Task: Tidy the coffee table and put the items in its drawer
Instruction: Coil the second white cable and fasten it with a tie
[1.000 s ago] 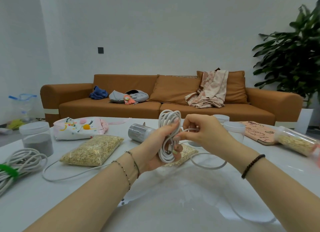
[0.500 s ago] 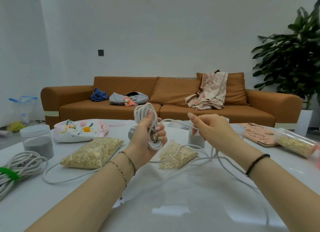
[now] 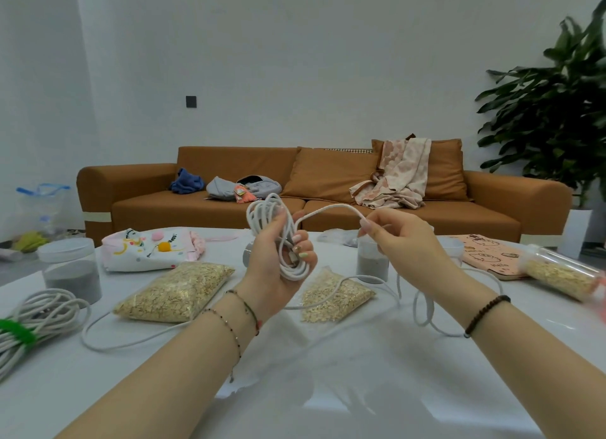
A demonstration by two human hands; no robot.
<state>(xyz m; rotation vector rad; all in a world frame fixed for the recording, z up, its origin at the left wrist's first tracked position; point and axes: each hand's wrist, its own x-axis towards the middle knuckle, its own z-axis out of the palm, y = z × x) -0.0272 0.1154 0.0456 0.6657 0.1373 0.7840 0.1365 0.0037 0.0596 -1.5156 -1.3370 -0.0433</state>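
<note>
My left hand [image 3: 278, 268] grips a coil of white cable [image 3: 266, 215] above the white coffee table [image 3: 328, 389]. A strand arcs from the coil to my right hand [image 3: 403, 242], which pinches it between thumb and fingers. The loose end of the cable trails over the table to the left and right. Two clear bags of oats [image 3: 177, 291] [image 3: 334, 296] lie behind my hands. A second bundle of white cable with a green tie [image 3: 29, 324] lies at the left edge. The drawer is not in view.
Two jars of grey powder [image 3: 70, 268] [image 3: 372, 261] stand on the table, with a white pouch [image 3: 147, 248], a pink notebook [image 3: 492, 255] and a tube of oats [image 3: 557, 271] at the right. An orange sofa [image 3: 328, 183] and a plant [image 3: 557, 111] are behind.
My left hand has kept its hold on the coil and risen slightly. My right hand has drawn a strand away to the right, opening an arc between the hands.
</note>
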